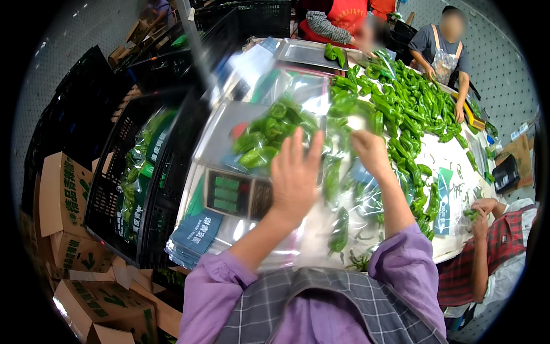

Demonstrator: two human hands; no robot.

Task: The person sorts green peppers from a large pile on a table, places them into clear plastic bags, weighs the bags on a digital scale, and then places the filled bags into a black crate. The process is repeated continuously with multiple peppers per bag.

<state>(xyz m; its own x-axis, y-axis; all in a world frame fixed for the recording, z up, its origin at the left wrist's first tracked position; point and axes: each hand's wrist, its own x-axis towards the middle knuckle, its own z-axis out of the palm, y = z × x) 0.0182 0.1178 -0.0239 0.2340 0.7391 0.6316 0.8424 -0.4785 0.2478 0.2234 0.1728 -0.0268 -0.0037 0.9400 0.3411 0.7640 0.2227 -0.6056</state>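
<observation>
My left hand [296,176] is spread flat, fingers apart, over the near edge of a heap of green peppers [268,133] on the metal pan of a digital scale [237,195]. To its right, my right hand [370,150] is blurred, its fingers curled at the edge of a clear plastic bag [343,176]; whether it grips anything does not show. A large pile of long green peppers [408,107] covers the table beyond my right hand. A stack of printed plastic bags [197,232] lies at the table's near left corner.
Black plastic crates [142,180] with bagged peppers stand left of the table, above cardboard boxes [107,307]. A second scale's metal tray [311,53] holds a few peppers at the far side. Co-workers stand across the table, and another person's hands [481,210] are at the right edge.
</observation>
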